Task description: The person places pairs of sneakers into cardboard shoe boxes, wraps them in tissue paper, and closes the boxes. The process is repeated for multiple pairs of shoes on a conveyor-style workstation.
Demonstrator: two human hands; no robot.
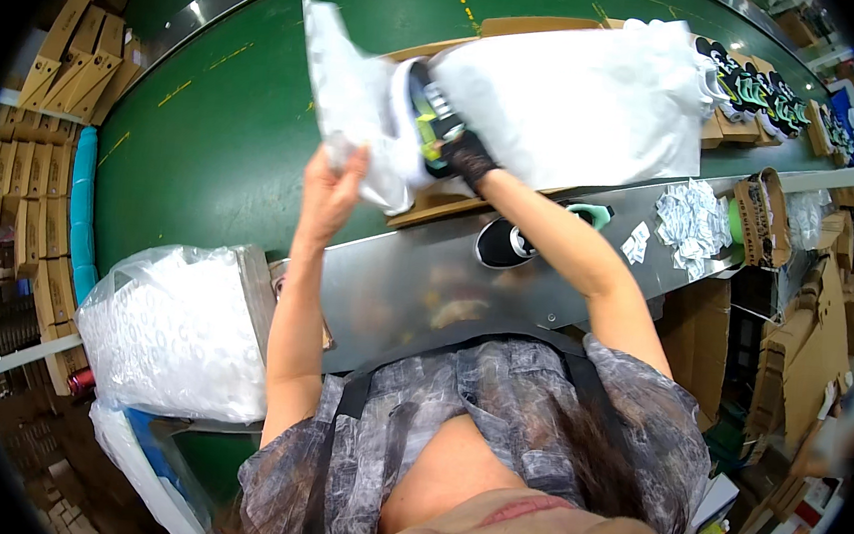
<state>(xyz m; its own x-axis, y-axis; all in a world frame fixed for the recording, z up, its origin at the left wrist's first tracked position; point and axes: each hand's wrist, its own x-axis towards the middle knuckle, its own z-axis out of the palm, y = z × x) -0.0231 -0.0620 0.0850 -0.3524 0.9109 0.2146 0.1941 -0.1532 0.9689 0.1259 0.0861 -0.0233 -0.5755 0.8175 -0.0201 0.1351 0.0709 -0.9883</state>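
Note:
My left hand (331, 189) pinches the lower edge of a white sheet of tissue paper (346, 85), which stands up and is blurred by motion. In a dark fingerless glove, my right hand (468, 158) grips a black sneaker (421, 111) with a white sole and yellow-green details. The sneaker is tilted against the tissue paper, over an open cardboard box (442, 208). More white paper (571, 98) spreads across the box to the right. Below my right forearm, a second black sneaker (501, 245) with mint-green parts rests on the metal ledge (396, 280), partly hidden by the arm.
A green conveyor belt (212, 130) runs beyond the ledge. At left lies a plastic-wrapped stack of white paper (176, 333). Small white packets (693, 228) are heaped at right. Several sneakers (752, 92) stand on boxes at far right. Stacked cardboard boxes (28, 180) line the left.

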